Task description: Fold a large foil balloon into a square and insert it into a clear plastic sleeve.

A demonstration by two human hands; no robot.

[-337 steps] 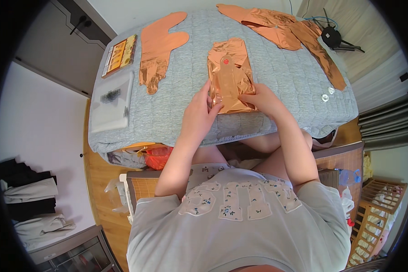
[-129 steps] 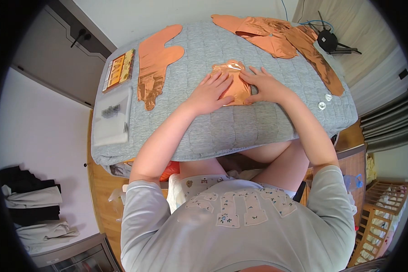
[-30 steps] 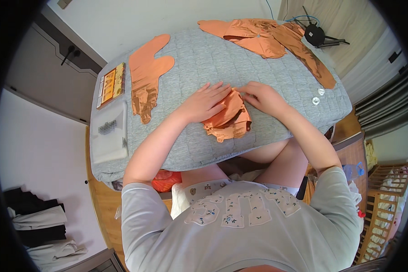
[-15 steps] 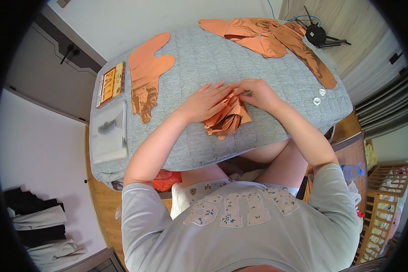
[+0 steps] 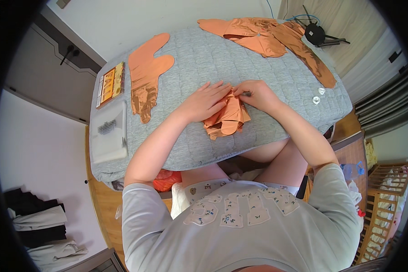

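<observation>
Left-hand fingers [image 5: 216, 92]: extended flat on bunched copper foil [image 5: 232, 112]; right-hand fingers [image 5: 246, 85]: apparently pinching its far edge. Judged part-folded, not yet flattened.

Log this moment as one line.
Left hand: laid on rumpled copper-coloured foil piece | Right hand: curled at its far edge | Beneath: grey quilted fabric cover

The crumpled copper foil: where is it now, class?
Just right of the head view's centre, the crumpled copper foil lies on the grey quilt, left hand at its upper left, right hand at its upper right.
</observation>
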